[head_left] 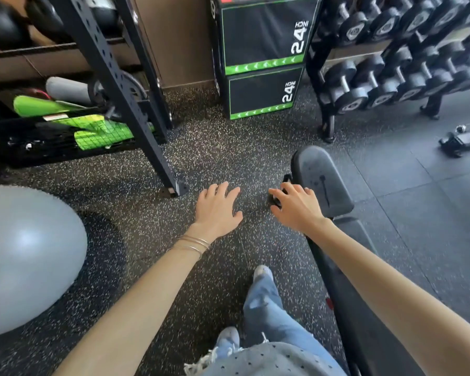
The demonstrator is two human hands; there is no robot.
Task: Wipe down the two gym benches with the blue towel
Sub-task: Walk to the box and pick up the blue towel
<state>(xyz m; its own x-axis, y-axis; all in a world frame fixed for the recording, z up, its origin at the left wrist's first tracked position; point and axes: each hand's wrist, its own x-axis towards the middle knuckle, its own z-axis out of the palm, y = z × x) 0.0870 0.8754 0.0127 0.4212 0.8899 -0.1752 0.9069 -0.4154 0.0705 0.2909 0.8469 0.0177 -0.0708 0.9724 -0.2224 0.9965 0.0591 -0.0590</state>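
A black padded gym bench [320,177] runs from the middle right down toward the bottom right, its seat pad marked with smudges. My right hand [296,206] hovers at the bench's left edge, fingers spread and relaxed over a black part of the frame beside the pad, holding nothing. My left hand [217,210] is stretched out over the speckled floor to the left of the bench, fingers straight and empty. No blue towel is in view. Only this one bench shows.
A grey exercise ball [25,256] sits at the left. A black rack upright [125,99] stands ahead left, with green mats on its lower shelf. Stacked black and green plyo boxes [263,63] stand ahead, a dumbbell rack [391,69] at the right. My legs and shoes are below.
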